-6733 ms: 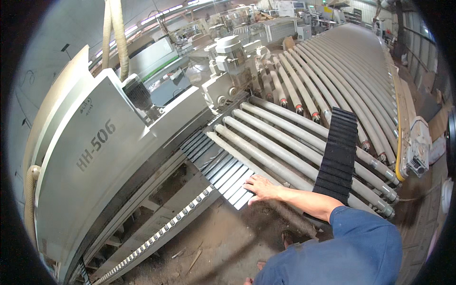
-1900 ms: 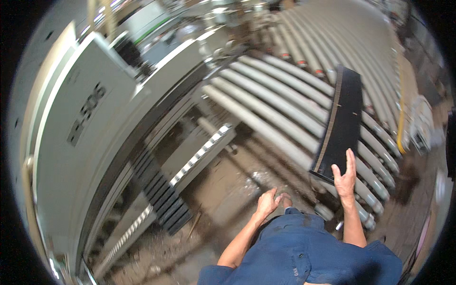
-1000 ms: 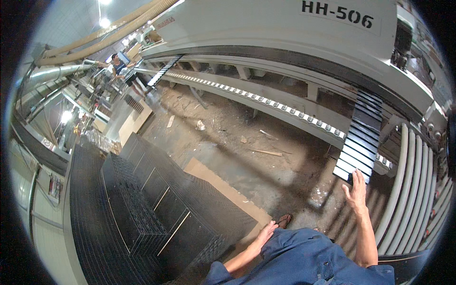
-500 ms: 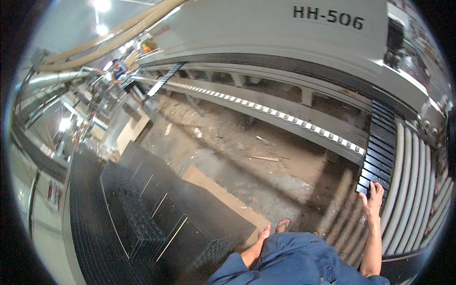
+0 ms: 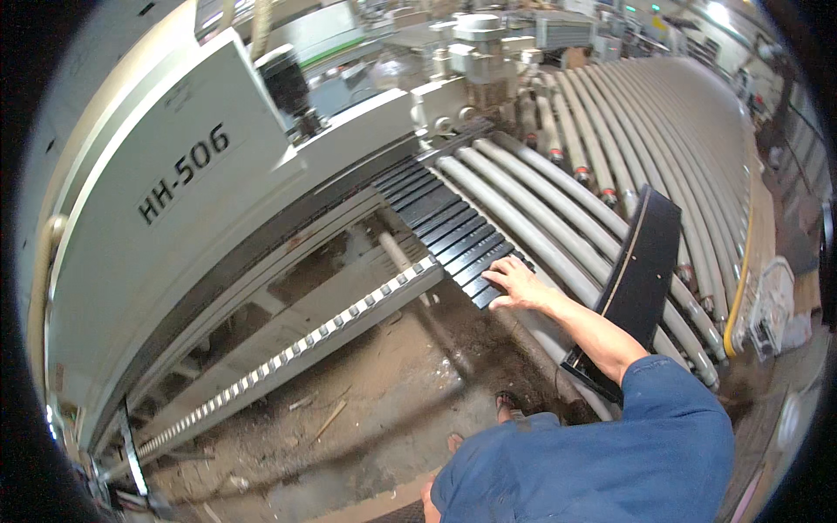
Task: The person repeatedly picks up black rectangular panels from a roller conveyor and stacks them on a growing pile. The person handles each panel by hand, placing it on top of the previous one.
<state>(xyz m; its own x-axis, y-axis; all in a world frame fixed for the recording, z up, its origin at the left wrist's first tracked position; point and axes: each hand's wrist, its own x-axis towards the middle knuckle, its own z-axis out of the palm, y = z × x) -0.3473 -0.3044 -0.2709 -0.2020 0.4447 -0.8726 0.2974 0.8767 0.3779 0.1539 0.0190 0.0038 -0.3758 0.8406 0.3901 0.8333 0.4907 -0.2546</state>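
Observation:
My right hand (image 5: 516, 283) reaches over the near end of a black slatted conveyor strip (image 5: 436, 213), fingers stretched and apart. Nothing shows in its grasp; the fingertips are at the slats, and whether they press on them I cannot tell. Just right of my right forearm, a thick black board or stack of boards (image 5: 649, 253) rests at a slant across grey metal rollers (image 5: 536, 222). Of my left arm (image 5: 430, 501) only a small patch of skin appears at the lower edge beside my blue shirt; its fingers cannot be made out.
A large pale grey machine (image 5: 113, 288) fills the left side, with a rail of white pads (image 5: 296, 344) along it. More rollers (image 5: 663, 113) stretch away at the far right, ending by a yellow-edged frame (image 5: 741, 279). Wood scraps (image 5: 331, 418) litter the dirty floor.
My view has swung right, bringing the rollers and the black board into sight; the black stacks at left are gone from view. My right hand stays by the slats' end.

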